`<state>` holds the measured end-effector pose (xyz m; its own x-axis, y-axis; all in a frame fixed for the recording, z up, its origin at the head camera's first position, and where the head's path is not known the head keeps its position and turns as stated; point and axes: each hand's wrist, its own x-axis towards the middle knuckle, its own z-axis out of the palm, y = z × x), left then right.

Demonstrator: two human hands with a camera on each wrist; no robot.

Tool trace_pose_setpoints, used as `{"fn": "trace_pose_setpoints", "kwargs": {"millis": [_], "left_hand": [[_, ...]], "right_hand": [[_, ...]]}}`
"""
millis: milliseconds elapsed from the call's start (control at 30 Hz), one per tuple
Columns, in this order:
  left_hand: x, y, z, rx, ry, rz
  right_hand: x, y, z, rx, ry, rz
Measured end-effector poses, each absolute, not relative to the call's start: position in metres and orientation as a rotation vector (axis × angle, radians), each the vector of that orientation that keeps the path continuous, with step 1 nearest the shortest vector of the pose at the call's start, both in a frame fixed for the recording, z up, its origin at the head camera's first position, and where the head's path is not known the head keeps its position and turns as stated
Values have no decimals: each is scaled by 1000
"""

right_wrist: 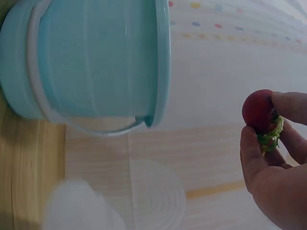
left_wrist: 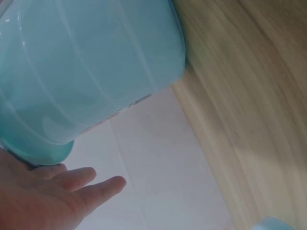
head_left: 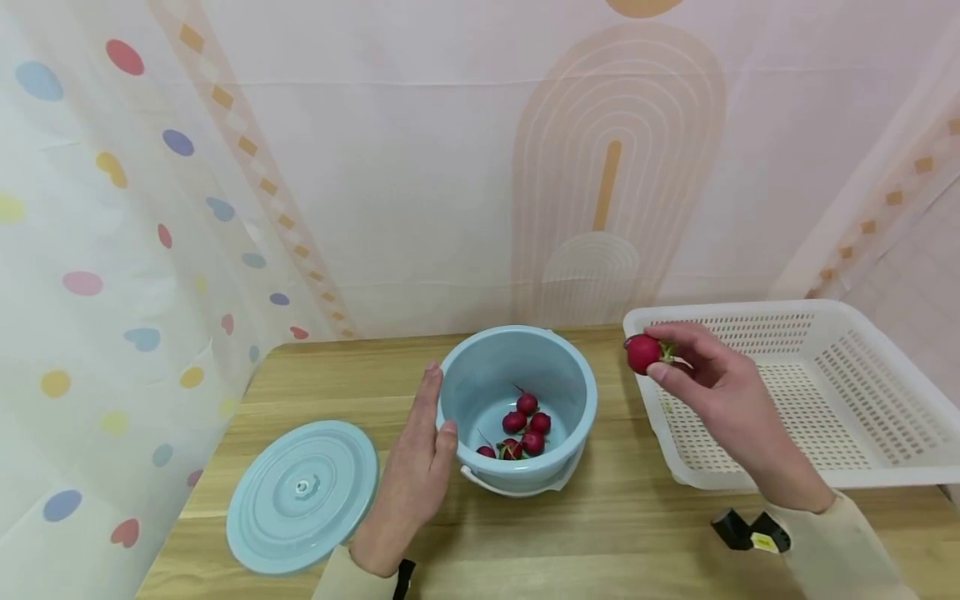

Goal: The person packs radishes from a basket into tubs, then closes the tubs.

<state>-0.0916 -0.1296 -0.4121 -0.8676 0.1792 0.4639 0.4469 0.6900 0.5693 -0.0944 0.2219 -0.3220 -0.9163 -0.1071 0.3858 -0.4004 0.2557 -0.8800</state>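
Between thumb and fingers, my right hand (head_left: 723,392) pinches a red radish (head_left: 642,354) with short green stem stubs, held up over the left end of the white basket. In the right wrist view the radish (right_wrist: 259,111) hangs in the air apart from the bucket. My left hand (head_left: 416,467) lies with straight fingers against the left side of the light blue bucket's rim (head_left: 517,465). The left wrist view shows those fingers (left_wrist: 98,194) extended by the rim. Several radishes (head_left: 532,442) lie on the bucket's floor, towards its near side.
A white perforated basket (head_left: 810,475) stands at the right, its visible floor bare. The round blue lid (head_left: 300,500) lies flat on the wooden table (head_left: 525,550) at the left. A white handle (head_left: 517,492) hangs down the bucket's front. Behind is a patterned cloth (head_left: 420,192).
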Motion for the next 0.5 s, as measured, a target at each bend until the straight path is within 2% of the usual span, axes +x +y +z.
{"fn": "trace_pose_setpoints", "kwargs": {"millis": [267, 500], "left_hand": [[-91, -134, -410, -470, -2544, -981], [-89, -138, -411, -459, -2545, -979]], "right_hand": [[-97, 178, -336, 644, -2188, 1697], [-104, 147, -352, 822, -2284, 1403]]}}
